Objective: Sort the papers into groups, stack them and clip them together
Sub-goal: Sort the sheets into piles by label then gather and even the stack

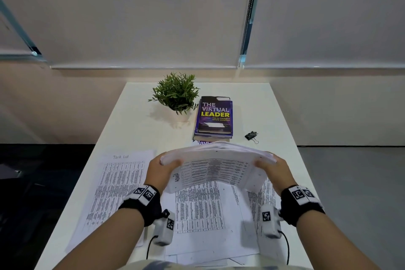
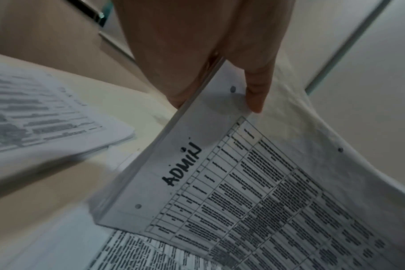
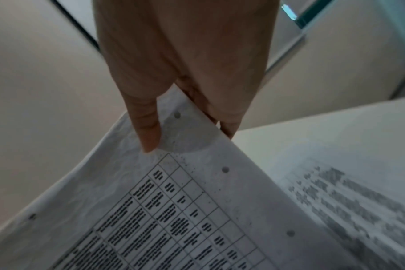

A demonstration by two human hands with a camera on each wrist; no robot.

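On the white tabletop [image 1: 258, 105], loose printed sheets [image 1: 122, 184] cover the near edge. Above them, the left hand [image 1: 158, 171] and right hand [image 1: 274, 171] pinch opposite ends of a bowed white paper stack [image 1: 217, 164], fingers [image 2: 254, 91] curled round it.

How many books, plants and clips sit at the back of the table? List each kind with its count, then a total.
Books: 2
Plants: 1
Clips: 1
Total: 4
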